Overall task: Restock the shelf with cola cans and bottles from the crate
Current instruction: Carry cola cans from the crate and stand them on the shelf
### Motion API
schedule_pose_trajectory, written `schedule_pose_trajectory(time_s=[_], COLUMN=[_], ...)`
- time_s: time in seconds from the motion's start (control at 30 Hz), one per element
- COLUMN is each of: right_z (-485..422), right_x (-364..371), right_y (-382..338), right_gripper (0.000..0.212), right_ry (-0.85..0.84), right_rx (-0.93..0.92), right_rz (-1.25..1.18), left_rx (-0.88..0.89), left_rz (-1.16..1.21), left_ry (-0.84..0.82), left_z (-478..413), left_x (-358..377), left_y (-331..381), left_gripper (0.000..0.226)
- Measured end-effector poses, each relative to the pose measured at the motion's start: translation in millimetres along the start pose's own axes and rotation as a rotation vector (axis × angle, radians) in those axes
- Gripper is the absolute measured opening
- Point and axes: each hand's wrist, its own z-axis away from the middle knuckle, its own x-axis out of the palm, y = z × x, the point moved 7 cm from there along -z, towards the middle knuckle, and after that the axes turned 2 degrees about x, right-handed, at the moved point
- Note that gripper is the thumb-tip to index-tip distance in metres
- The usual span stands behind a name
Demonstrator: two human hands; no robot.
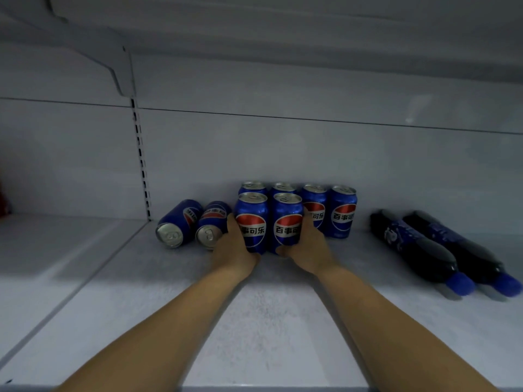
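Note:
Several blue cola cans stand upright near the back of the white shelf point(254, 321). My left hand point(233, 246) grips the front left can point(252, 222). Beside it, my right hand point(307, 244) grips the front right can point(287, 222). Both cans rest upright on the shelf, touching each other. Behind and to the right stand more upright cans point(342, 210). Two cans lie on their sides at the left point(178, 224) point(212, 224), tops facing me. Two dark cola bottles with blue caps lie on their sides at the right point(416, 247) point(464, 250).
The shelf's back wall has a slotted upright rail point(141, 159) at the left. Another shelf point(254, 24) hangs close overhead with its bracket at the upper left. A red object point(4, 199) shows at the far left edge. A seam divides the shelf from the neighbouring bay on the left.

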Motion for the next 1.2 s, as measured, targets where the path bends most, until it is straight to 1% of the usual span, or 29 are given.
schedule_pose_trajectory(time_s=[0.13, 0.27, 0.33, 0.4, 0.5, 0.57, 0.63, 0.67, 0.73, 0.8, 0.87, 0.9, 0.97, 1.0, 1.1, 1.13, 1.2], right_z=[-2.8, -1.6, -2.2, -1.7, 2.8, 2.2, 4.0, 6.5, 15.7, 27.0, 39.4, 45.7, 59.8, 66.6, 85.3, 91.4, 110.1], right_x=[0.9, 1.3, 1.7, 3.6, 3.9, -3.0, -17.2, -25.8, -41.2, -55.3, -67.1, -72.2, -80.1, -85.4, -106.8, -116.8, -142.2], right_y=[3.8, 6.5, 7.8, 8.4, 7.0, 11.4, 12.3, 9.0, -0.2, -3.8, -6.0, -5.7, -5.0, -5.2, -1.0, -0.1, 3.3], right_gripper=[0.099, 0.089, 0.088, 0.092, 0.107, 0.113, 0.114, 0.109, 0.092, 0.078, 0.061, 0.051, 0.044, 0.045, 0.073, 0.076, 0.074], right_ry=[0.073, 0.059, 0.045, 0.039, 0.041, 0.077, 0.127, 0.153, 0.208, 0.262, 0.322, 0.348, 0.388, 0.409, 0.458, 0.470, 0.486], right_rx=[-0.053, -0.070, -0.065, -0.052, -0.007, 0.041, 0.063, 0.060, 0.063, 0.104, 0.119, 0.120, 0.122, 0.122, 0.118, 0.107, 0.102], right_rz=[-0.013, -0.075, -0.092, -0.068, -0.046, -0.059, -0.068, -0.062, -0.082, -0.124, -0.154, -0.154, -0.166, -0.178, -0.175, -0.157, -0.129], left_rx=[0.015, 0.047, 0.047, 0.042, 0.015, -0.009, 0.006, 0.027, 0.078, 0.154, 0.244, 0.281, 0.315, 0.317, 0.360, 0.371, 0.383], left_rz=[-0.010, -0.044, -0.032, -0.017, 0.006, 0.030, 0.059, 0.075, 0.109, 0.165, 0.231, 0.259, 0.273, 0.265, 0.257, 0.246, 0.238], left_ry=[0.017, 0.036, 0.034, 0.034, 0.029, 0.035, 0.041, 0.051, 0.093, 0.150, 0.186, 0.192, 0.171, 0.162, 0.137, 0.122, 0.100], left_z=[-1.4, 0.2, 1.3, 1.8, 6.6, 11.0, 17.1, 19.9, 25.5, 31.7, 41.2, 46.3, 57.3, 63.5, 82.8, 89.5, 102.1], left_x=[1.7, -1.5, -1.5, -1.8, -3.4, -6.6, -13.0, -17.9, -30.5, -42.9, -50.6, -51.6, -47.7, -44.6, -32.4, -27.3, -15.3], left_y=[1.2, 4.5, 4.4, 4.0, 4.5, 2.8, 3.8, 5.6, 11.8, 23.1, 39.5, 47.7, 63.4, 71.0, 96.4, 106.4, 128.5], left_gripper=[0.108, 0.107, 0.107, 0.108, 0.106, 0.105, 0.105, 0.104, 0.101, 0.092, 0.082, 0.079, 0.079, 0.080, 0.081, 0.082, 0.082])
